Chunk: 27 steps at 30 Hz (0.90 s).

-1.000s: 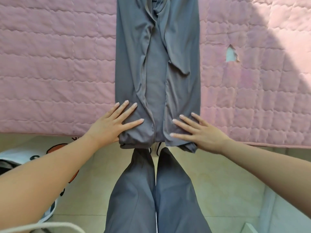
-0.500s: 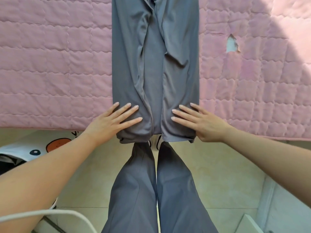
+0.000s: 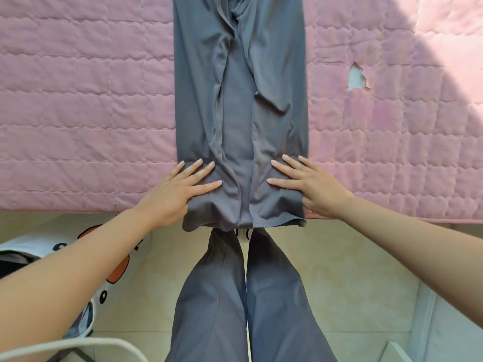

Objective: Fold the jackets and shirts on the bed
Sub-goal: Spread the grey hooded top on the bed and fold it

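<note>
A grey garment (image 3: pixel 240 100) lies lengthwise on the pink quilted bed (image 3: pixel 86 105), its sides folded in toward the middle. Its near hem hangs slightly over the bed's front edge. My left hand (image 3: pixel 177 192) lies on the hem's left corner with straight fingers on top and the thumb tucked under the cloth. My right hand (image 3: pixel 311 186) holds the right corner the same way, fingers flat above and the thumb slipping under the edge. The cloth puckers between the two hands.
A small tear (image 3: pixel 356 78) shows in the pink cover to the right. My grey trouser legs (image 3: pixel 248 296) stand on the tiled floor below the bed edge. A white bag with a cartoon print (image 3: pixel 109 257) sits on the floor at the left.
Both hands stay at the hem. The right hand has slid outward to the garment's right corner, thumbs have gone under the hem, and the cloth now bunches between the hands.
</note>
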Tool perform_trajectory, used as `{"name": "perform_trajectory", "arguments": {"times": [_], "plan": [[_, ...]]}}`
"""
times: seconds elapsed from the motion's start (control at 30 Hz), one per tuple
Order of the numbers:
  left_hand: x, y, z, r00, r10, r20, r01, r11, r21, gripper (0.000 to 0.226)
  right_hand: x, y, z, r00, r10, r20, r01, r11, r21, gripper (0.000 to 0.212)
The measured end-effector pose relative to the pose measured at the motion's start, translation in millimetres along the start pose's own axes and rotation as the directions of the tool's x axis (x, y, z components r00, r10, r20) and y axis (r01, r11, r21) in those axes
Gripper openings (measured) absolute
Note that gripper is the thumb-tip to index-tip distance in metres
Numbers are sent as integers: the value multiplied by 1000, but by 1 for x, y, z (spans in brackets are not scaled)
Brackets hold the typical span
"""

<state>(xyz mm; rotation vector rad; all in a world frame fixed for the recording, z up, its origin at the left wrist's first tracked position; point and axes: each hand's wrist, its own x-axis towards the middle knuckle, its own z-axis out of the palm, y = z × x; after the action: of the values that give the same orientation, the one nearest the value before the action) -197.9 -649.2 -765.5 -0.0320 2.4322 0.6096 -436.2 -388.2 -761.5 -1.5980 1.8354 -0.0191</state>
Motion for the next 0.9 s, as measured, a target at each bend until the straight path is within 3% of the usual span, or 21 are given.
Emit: {"name": "perform_trajectory", "arguments": {"times": [0.03, 0.07, 0.13, 0.2, 0.23, 0.27, 0.33, 0.43, 0.53, 0.63, 0.7, 0.8, 0.87, 0.9], "plan": [[1, 5, -11, 999, -51, 19, 54, 977, -206, 90, 1, -6, -6, 998, 68, -7, -65, 975, 212, 82], [3, 9, -25, 988, -154, 30, 151, 885, -440, 81, 3, -10, -15, 988, 152, -6, -135, 893, 429, 77], [10, 14, -64, 913, -399, 83, 309, 545, -779, 43, 12, -14, -39, 934, 357, 23, -250, 608, 754, 56], [28, -1, -95, 837, -521, 166, 290, 167, -942, 15, 28, -6, -62, 856, 512, 74, -241, 268, 933, 38], [36, -9, -103, 809, -545, 222, 253, -19, -967, 29, 34, 1, -66, 803, 582, 125, -241, 125, 963, 25], [45, -19, -110, 789, -559, 254, 226, -120, -967, 40, 43, 9, -71, 750, 640, 169, -247, 34, 968, 15], [60, -29, -106, 766, -584, 268, 236, -131, -963, 40, 56, 20, -68, 674, 705, 220, -289, -23, 957, 24], [75, -33, -96, 717, -661, 223, 237, -71, -969, 21, 73, 27, -63, 604, 773, 196, -319, 10, 948, 32], [85, -36, -103, 675, -720, 161, 136, -94, -986, 13, 88, 31, -75, 560, 823, 90, -228, 49, 972, 32], [94, -42, -113, 650, -751, 117, 31, -127, -991, 13, 102, 40, -88, 515, 854, 76, -124, -13, 992, 30], [103, -47, -122, 665, -740, 100, -43, -172, -984, 13, 111, 48, -99, 570, 811, 135, -13, -156, 988, 31], [113, -56, -135, 734, -678, 42, -93, -162, -982, 14, 113, 59, -117, 762, 618, 195, 65, -373, 925, 24], [117, -64, -137, 729, -684, 20, -59, -91, -994, 17, 113, 66, -119, 800, 574, 177, 55, -363, 930, 19], [118, -66, -133, 686, -727, -9, -6, 7, -1000, 18, 112, 70, -115, 748, 645, 157, 13, -250, 968, 20]]}}
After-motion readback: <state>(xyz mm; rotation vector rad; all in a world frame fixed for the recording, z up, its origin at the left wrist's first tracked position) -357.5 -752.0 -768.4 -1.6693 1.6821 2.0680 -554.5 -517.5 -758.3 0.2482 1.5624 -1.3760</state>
